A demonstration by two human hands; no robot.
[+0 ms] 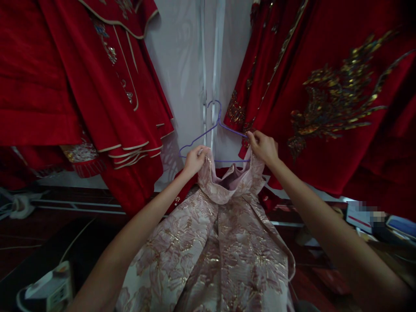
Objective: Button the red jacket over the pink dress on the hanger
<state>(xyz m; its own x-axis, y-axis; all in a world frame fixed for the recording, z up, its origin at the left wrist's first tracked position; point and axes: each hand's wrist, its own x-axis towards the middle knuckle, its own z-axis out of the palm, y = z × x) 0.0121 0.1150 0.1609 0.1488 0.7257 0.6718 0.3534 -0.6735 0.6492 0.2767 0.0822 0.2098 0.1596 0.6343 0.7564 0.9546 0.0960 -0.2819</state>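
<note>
A pale pink brocade dress (pixel 240 234) with raised floral patterns and glints of gold hangs down in front of me. My left hand (pixel 195 159) pinches its left shoulder strap. At the other strap, my right hand (pixel 264 147) is closed on the fabric, close to the right arm of a purple wire hanger (pixel 218 123). The hanger's bar passes behind the neckline between my hands, and its hook points up, near a pale metal pole. Whether the straps fully rest on the hanger I cannot tell.
Red garments (pixel 130 99) with light piping hang at left. More red garments (pixel 325 164), one with gold embroidery, hang at right. A white power strip (pixel 48 288) lies on a dark surface (pixel 19 281) at lower left. Papers and boxes (pixel 359 216) sit at lower right.
</note>
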